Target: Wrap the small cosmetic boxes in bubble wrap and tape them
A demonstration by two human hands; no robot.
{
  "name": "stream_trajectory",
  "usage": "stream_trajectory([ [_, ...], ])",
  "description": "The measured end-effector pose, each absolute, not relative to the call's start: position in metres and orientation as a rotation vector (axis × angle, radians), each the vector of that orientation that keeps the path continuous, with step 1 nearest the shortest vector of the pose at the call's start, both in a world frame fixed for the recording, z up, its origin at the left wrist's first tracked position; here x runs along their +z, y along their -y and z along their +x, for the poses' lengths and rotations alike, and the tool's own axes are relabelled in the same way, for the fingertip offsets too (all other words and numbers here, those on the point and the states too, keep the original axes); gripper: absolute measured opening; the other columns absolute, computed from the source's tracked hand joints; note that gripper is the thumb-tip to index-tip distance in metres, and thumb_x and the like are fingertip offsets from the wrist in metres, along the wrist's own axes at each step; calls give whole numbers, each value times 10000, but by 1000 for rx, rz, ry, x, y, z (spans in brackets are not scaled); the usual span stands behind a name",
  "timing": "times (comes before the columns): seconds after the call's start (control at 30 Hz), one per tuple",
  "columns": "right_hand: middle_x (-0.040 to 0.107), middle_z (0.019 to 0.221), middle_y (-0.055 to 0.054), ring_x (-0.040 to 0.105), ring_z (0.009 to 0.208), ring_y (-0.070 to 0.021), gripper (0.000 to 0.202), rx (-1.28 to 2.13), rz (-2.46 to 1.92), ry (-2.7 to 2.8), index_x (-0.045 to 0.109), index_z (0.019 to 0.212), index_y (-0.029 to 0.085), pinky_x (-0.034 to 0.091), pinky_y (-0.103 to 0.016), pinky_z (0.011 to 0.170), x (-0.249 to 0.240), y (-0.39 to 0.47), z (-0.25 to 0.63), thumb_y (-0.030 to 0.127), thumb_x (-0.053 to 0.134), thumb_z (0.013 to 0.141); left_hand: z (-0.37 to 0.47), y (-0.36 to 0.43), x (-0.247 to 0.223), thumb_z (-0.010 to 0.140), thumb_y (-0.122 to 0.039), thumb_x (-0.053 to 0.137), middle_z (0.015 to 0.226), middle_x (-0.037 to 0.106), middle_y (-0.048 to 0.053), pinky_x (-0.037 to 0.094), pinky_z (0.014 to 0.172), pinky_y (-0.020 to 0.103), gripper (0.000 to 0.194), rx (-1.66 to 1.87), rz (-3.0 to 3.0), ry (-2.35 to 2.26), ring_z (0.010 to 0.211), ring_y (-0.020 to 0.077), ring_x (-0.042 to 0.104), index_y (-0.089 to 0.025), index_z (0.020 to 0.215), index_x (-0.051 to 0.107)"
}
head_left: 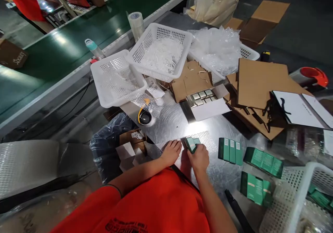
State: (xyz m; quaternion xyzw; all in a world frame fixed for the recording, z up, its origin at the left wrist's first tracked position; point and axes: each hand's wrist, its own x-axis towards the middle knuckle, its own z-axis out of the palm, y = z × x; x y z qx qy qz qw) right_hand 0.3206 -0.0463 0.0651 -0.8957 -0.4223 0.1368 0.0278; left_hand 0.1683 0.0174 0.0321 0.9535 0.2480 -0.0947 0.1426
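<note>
My right hand (200, 159) is closed around small green boxes (191, 143), at least two side by side, on the metal table. Beneath them lies a sheet of bubble wrap (208, 140). Just left of the boxes, my left hand (171, 152) rests flat at the table's near edge, fingers stretched out and holding nothing. To the right stands a row of green boxes with white labels (230, 151). Two more groups of green boxes (265, 161) lie further right and nearer to me. Beyond my hands is an open white carton (210, 110) with several silvery-topped boxes inside.
A tape roll in a yellow dispenser (145, 116) sits left of centre. White baskets (117, 97) and flattened cardboard (262, 83) line the back. A white basket (293, 198) with green boxes stands at the lower right. A green conveyor belt (65, 42) runs behind, with another person's orange sleeve (24, 2) beyond.
</note>
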Motion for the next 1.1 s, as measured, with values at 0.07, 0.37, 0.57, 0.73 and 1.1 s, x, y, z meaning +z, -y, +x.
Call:
stream_trajectory([
  [0.07,629,1062,-147,608,918,-268,297,441,-2793,1314,566,1032,150,395,-327,735,66,44,318,349,670,838,169,-18,31,972,-278,497,1529,470,143,356,1138,464,504,-272,2753,-705,1408,284,405,-134,1456,481],
  [0.37,616,1141,-208,594,948,-298,309,275,-2806,1350,571,1037,137,411,-364,800,56,44,309,323,671,813,169,-23,43,952,-244,531,1507,496,144,370,1141,463,473,-265,2660,-704,1401,293,425,-133,1412,522],
  [0.57,565,1256,-268,517,1162,-376,401,144,-2689,1346,591,1050,118,421,-445,894,51,53,313,458,629,840,181,-25,59,905,-185,580,1383,582,144,434,1101,425,377,-74,2288,-976,1279,262,539,-150,1279,607],
  [0.73,535,1319,-244,430,1278,-367,330,93,-2567,1324,618,964,148,383,-484,984,51,65,318,459,553,875,197,-24,51,822,-88,607,1083,710,62,531,934,323,301,-38,1767,-1237,976,187,667,-176,1102,673],
  [1.1,596,1220,-237,508,1174,-347,394,247,-2473,1185,602,983,148,398,-477,968,63,70,328,517,506,883,211,-21,41,861,-136,590,931,710,21,587,769,272,187,51,1399,-1355,788,133,697,-182,1035,642],
])
